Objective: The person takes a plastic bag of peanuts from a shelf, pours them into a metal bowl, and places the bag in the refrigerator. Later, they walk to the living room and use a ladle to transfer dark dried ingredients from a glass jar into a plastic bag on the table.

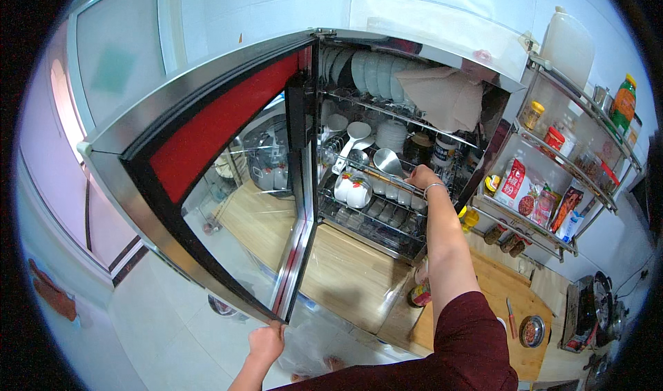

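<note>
My left hand (267, 342) grips the lower corner of a cabinet door (233, 152) with a steel frame, a red band and glass, swung open to the left. My right hand (424, 177) reaches into the dish cabinet at the middle rack. Its fingers are closed at the handle end of a metal ladle (387, 161); the grip itself is partly hidden. Left of the ladle lies a white rice paddle (356, 134). White bowls with a red floral pattern (353, 188) sit tilted on the lower rack, just below. Upright plates (373, 72) and a beige cloth (443, 95) occupy the top rack.
Wall shelves (564, 147) at right hold spice packets, jars and bottles. A wooden board (510, 272) carries a knife (511, 318) and a metal bowl (532, 331) with small brown contents. A red-lidded jar (420, 293) stands beneath my right arm. Pans (603, 300) are farther right.
</note>
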